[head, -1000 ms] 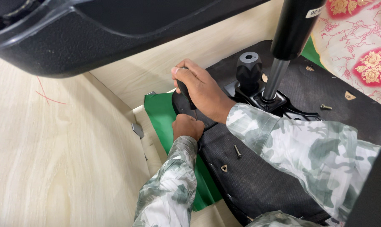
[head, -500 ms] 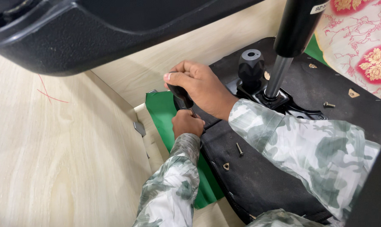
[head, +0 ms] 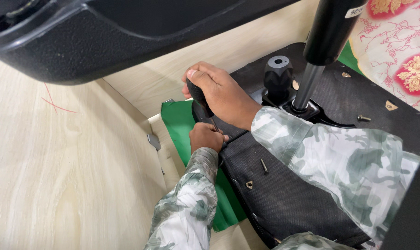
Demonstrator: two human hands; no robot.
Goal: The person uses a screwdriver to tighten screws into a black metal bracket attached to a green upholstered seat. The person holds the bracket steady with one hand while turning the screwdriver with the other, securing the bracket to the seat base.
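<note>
Since the earlier frame your right hand (head: 224,95) has been shifting a little up and to the left on the black-handled screwdriver (head: 201,99), while your left hand (head: 206,136) is staying low at the same spot. Your right hand is wrapping its fingers closed around the handle, thumb on top, and the thin metal shaft is pointing down toward your left hand. Your left hand is curling shut right at the shaft's lower end, by the edge of the black fabric-covered seat underside (head: 288,199); what it is pinching there is hidden by its own fingers.

The seat underside is lying face up over a green sheet (head: 180,125), which is resting on the pale wood-grain table (head: 57,185). One black ribbed knob (head: 278,78) is standing just beside your right hand, and one gas-lift cylinder with a silver rod (head: 311,74) is rising next to it from a black metal plate.

Two loose screws are lying on the fabric: one dark screw (head: 264,165) near your right sleeve, one screw (head: 363,118) well apart on the far right. Three small triangular brass-coloured fittings are showing: one (head: 249,184) near the first screw, one (head: 391,106) on the right, one (head: 346,74) farther up.
</note>
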